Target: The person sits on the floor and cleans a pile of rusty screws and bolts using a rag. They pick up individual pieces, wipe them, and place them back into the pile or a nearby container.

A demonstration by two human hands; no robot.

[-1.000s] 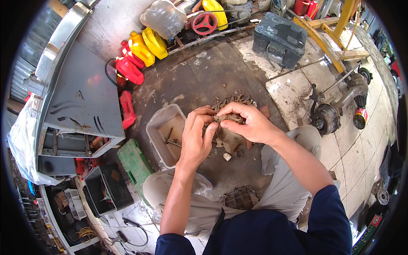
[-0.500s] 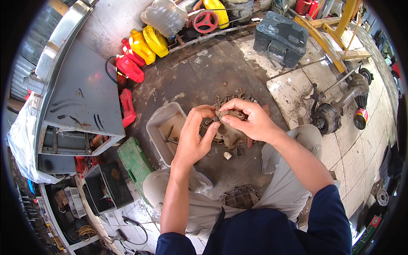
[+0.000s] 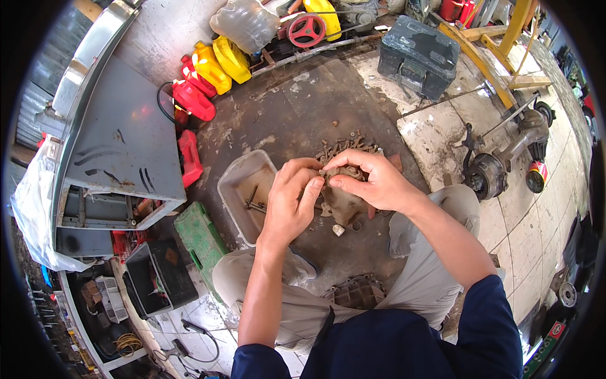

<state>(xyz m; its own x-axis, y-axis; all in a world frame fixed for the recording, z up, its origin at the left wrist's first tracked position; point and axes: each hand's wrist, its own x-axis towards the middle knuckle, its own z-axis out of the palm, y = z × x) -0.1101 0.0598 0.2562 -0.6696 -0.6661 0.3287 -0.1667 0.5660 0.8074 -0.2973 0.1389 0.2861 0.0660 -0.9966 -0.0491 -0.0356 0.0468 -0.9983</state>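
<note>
My left hand [image 3: 291, 197] and my right hand [image 3: 367, 182] meet fingertip to fingertip in front of me. A dirty brown rag [image 3: 344, 205] is bunched in my right hand and hangs below it. My left thumb and fingers are closed in a pinch at the rag's edge; what they hold is hidden. Just beyond the hands lies a heap of small bolts [image 3: 344, 145], partly covered by my right hand. To the left stands a grey plastic tub [image 3: 228, 189] with a few long bolts [image 3: 252, 201] in it. A small whitish piece [image 3: 338, 230] lies below the rag.
A green case [image 3: 201, 237] lies left of my knee, near a grey metal cabinet [image 3: 123, 151]. Red and yellow jugs [image 3: 211, 68] line the wall. A black toolbox [image 3: 418, 57] and an axle-like part [image 3: 505, 158] are at right. A ribbed metal part [image 3: 355, 293] sits between my feet.
My fingertips have shifted slightly at the rag, and the left thumb has drawn up a little. The rag hangs lower, showing more of the bolt heap. Both hands stay in nearly the same place.
</note>
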